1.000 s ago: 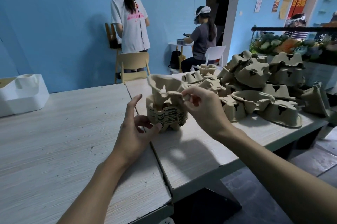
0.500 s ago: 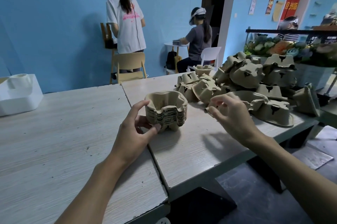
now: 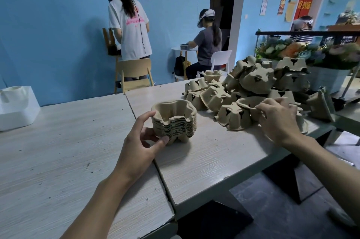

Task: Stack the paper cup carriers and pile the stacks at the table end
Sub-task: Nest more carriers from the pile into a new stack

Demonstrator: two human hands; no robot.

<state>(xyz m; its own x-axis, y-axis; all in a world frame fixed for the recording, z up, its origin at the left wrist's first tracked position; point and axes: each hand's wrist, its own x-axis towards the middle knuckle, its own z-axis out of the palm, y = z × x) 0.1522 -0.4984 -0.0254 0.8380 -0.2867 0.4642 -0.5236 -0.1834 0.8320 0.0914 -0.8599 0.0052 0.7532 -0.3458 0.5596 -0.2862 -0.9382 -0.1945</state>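
A head-worn view looks down at a person's two bare hands over a pale wood-grain table [image 3: 204, 164]. The left hand [image 3: 140, 141] grips a short stack of nested brown moulded-pulp cup carriers [image 3: 174, 122], with the forefinger on the top rim and the thumb at the base. The stack stands upright on the table, open side up, just right of the seam between two tabletops. To its right and slightly farther off, the right hand [image 3: 278, 120] curls its fingers over the rim of a single loose pulp carrier [image 3: 249, 102]. This carrier also lies open side up, at the near edge of a jumbled heap of unsorted carriers [image 3: 259, 81], many of them upside down. The right hand is the nearer one to the loose carrier. Carrying it leftward and lowering it mouth up would likely nest it on the stack. Its long axis cannot be made out under the hand.
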